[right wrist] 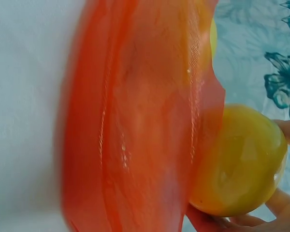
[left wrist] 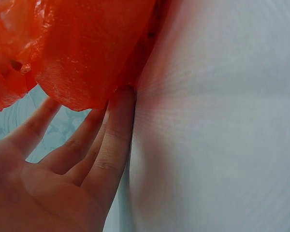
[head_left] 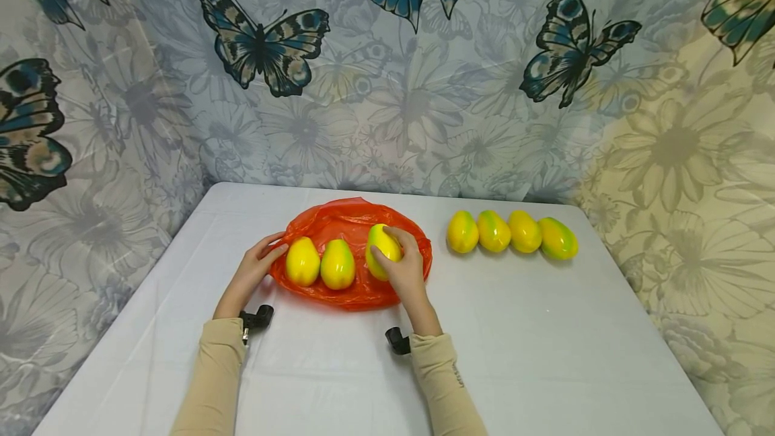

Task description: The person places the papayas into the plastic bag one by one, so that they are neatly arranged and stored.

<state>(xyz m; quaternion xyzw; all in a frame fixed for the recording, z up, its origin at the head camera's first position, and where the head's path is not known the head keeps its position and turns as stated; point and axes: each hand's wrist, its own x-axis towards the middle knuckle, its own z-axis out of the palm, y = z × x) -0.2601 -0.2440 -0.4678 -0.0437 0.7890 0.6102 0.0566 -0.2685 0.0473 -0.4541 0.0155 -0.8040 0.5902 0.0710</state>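
Currently: white table point(head_left: 545, 342), butterfly-print curtain point(head_left: 418, 106) behind. Right hand point(head_left: 404, 268) gripping mango point(head_left: 381, 249) over orange bag point(head_left: 351, 221); left hand point(head_left: 254, 268) fingers straight, touching bag edge. Four mangoes point(head_left: 511, 233) rowed right.

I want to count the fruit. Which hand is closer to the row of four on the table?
Right. The right hand grips a fruit on the orange bag, nearer the row of four. The left hand touches the bag's far edge.

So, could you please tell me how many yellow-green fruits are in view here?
7. Two lie on the orange bag at and, the right hand grips one, and four line up at. None looks hidden.
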